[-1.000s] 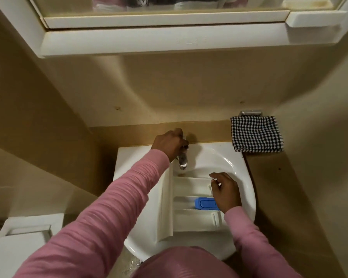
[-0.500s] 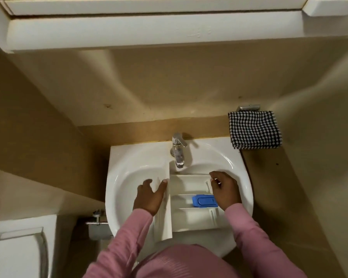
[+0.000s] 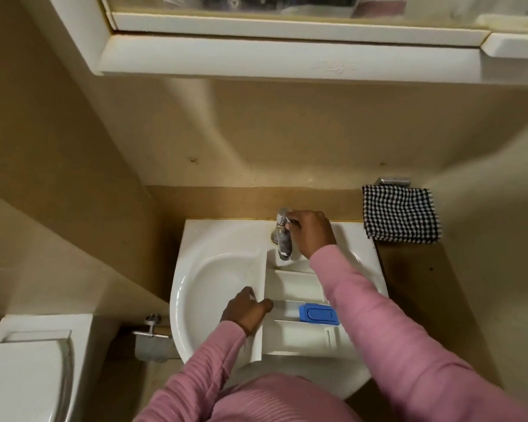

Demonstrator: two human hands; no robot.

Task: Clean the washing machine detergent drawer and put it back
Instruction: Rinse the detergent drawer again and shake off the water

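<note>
The white detergent drawer [image 3: 296,287] lies in the white sink [image 3: 217,269], its front panel towards the left and a blue insert [image 3: 317,313] in its middle compartment. My left hand [image 3: 246,309] grips the drawer's front panel, thumb over its edge. My right hand [image 3: 311,231] reaches over the drawer and holds the handle of the chrome tap [image 3: 282,236] at the sink's back. No water shows under the spout.
A black-and-white checked cloth [image 3: 401,213] hangs on a rail right of the sink. A toilet [image 3: 28,370] stands at the lower left, with a paper holder [image 3: 151,339] beside the sink. A white cabinet [image 3: 287,41] juts out overhead.
My left hand left the tap and came down to the drawer's front panel. My right hand let go of the drawer's right side and moved up to the tap handle.
</note>
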